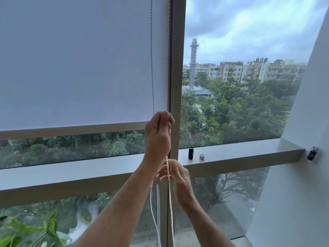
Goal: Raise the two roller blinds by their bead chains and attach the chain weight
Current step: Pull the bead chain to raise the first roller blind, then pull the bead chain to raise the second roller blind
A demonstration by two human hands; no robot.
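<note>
A white roller blind [76, 59] covers the upper part of the left window; its bottom bar [71, 129] hangs a little above the sill. The right window pane shows no blind. A white bead chain [170, 193] runs down beside the grey mullion [176, 68]. My left hand [157, 134] is raised and closed on the chain near the blind's lower right corner. My right hand [178, 177] is lower, with fingers loosely around the same chain. A small black cylinder [190, 152] and a small grey clip-like piece [202, 157] stand on the sill to the right.
The grey window sill [240, 154] runs across the view and ends at a white wall [302, 157] on the right, which carries a dark wall-mounted piece [312, 153]. Green plant leaves [35, 230] reach up at the lower left.
</note>
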